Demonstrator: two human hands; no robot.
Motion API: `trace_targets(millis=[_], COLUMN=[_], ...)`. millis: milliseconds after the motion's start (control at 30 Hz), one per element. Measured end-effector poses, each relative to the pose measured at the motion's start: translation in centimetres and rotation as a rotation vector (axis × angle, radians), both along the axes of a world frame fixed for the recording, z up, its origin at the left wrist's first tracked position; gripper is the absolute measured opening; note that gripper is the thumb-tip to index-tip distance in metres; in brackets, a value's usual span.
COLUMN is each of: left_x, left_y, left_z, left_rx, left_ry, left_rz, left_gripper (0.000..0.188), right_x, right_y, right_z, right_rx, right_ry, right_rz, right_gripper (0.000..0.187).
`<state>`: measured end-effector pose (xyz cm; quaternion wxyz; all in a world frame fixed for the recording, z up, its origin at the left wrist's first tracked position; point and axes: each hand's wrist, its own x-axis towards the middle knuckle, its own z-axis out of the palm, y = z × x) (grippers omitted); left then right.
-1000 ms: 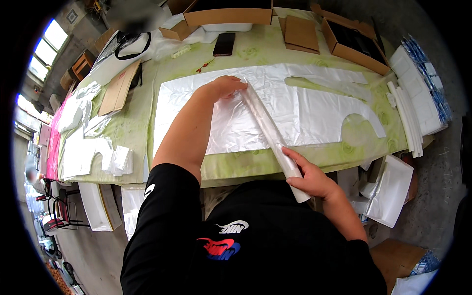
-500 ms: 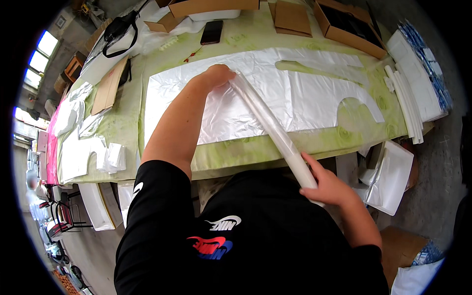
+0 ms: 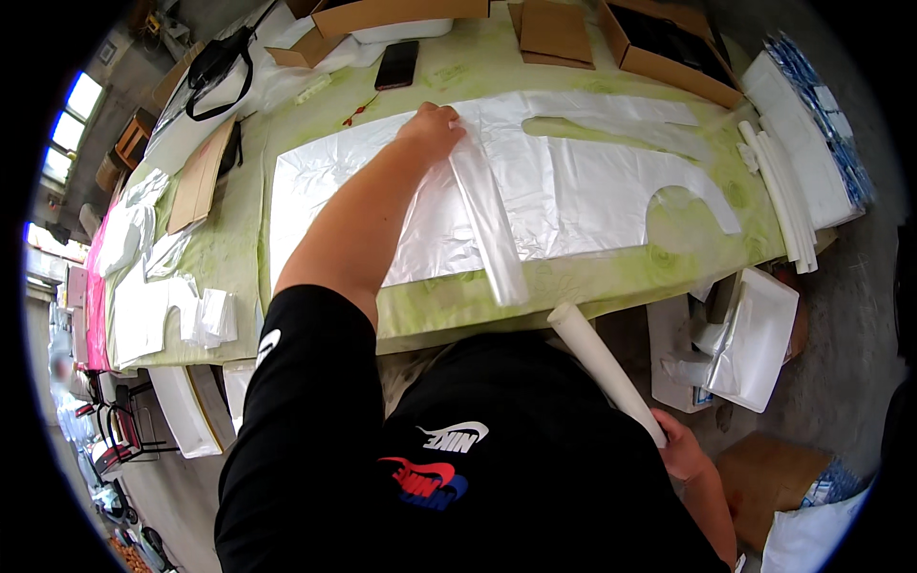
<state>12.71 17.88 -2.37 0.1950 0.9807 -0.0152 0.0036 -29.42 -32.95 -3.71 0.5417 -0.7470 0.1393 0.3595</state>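
Note:
A stack of thin white plastic film cut to an apron shape (image 3: 592,205) lies flat across the table, its armhole curves to the right. My left hand (image 3: 432,134) is closed on the far end of a flattened roll of clear plastic film (image 3: 487,224), which lies slantwise over the sheets toward the near edge. Down at my right side, my right hand (image 3: 680,447) grips the lower end of a white tube (image 3: 604,368). The tube's upper end is apart from the film roll, just off the table edge.
A green patterned cloth covers the table (image 3: 420,310). Along its far side are a phone (image 3: 396,65), cardboard boxes (image 3: 673,48) and a black bag (image 3: 218,67). White tubes (image 3: 778,196) lie at the right edge; folded plastic pieces (image 3: 143,315) lie left. White bins (image 3: 755,339) stand below, right.
My right hand has drawn the white tube out of the film roll, down and to the right. The film roll has flattened; my left hand still holds its far end.

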Motion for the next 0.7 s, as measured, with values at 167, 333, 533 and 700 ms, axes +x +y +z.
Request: trace_targets(millis=[167, 333, 533, 700], left_x=[-3.7, -15.7, -20.7, -20.9], left_y=[-2.2, -3.1, -2.7, -3.0], left_z=[-2.9, -1.1, -0.4, 0.3], left_rx=[-0.255, 0.192, 0.104, 0.114], left_ry=[-0.471, -0.052, 0.011, 0.058], left_rz=[-0.035, -0.826, -0.938, -0.933], left_gripper=[0.069, 0.097, 0.105, 0.100], right_x=[4.1, 10.1, 21.2, 27.4], right_y=[3.3, 6.9, 12.6, 13.9], right_z=[2.4, 4.8, 5.4, 4.2], right_rx=[-0.112, -0.121, -0.511, -0.772], right_ry=[-0.221, -0.482, -0.939, -0.928], right_rz=[0.020, 0.089, 0.471, 0.447], right_gripper=[0.076, 0.070, 0.061, 0.061])
